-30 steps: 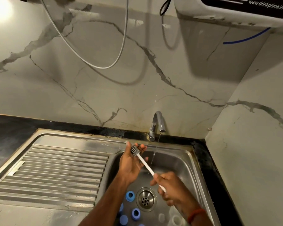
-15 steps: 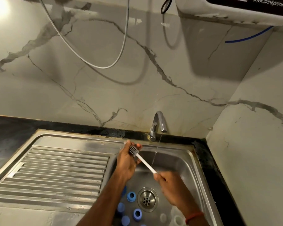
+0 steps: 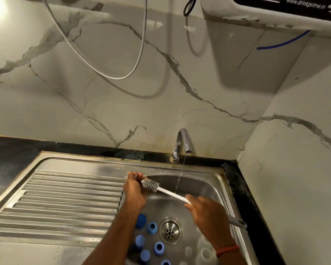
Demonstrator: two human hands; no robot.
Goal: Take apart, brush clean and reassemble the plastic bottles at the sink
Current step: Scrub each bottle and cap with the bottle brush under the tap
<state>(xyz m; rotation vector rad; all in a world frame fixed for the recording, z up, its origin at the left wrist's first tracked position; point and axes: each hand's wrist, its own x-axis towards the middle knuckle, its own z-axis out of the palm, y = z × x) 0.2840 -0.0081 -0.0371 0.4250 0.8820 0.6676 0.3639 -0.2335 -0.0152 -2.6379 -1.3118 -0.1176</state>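
Your right hand (image 3: 208,213) is closed round the brush (image 3: 168,193) handle. Your left hand (image 3: 134,190), fingers curled, holds a small pale part (image 3: 129,176) that cannot be identified. The bristles touch that hand, over the sink (image 3: 221,180). Blue caps (image 3: 151,228) lie beside the drain (image 3: 169,231).

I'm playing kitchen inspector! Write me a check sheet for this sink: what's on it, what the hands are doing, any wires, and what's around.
Surface: steel sink with ribbed drainboard; tap running a thin stream.
Job's things: bottle brush; blue caps loose beside the drain; clear bottle pieces, blurry.
Clutter: nothing seen.
Hands: left hand grips a small pale part at the bristles, too blurred to name; right hand grips the brush handle.
Cables: white cable looping on the wall; black cable; blue tube.
Surroundings: marble-look wall; water purifier above.
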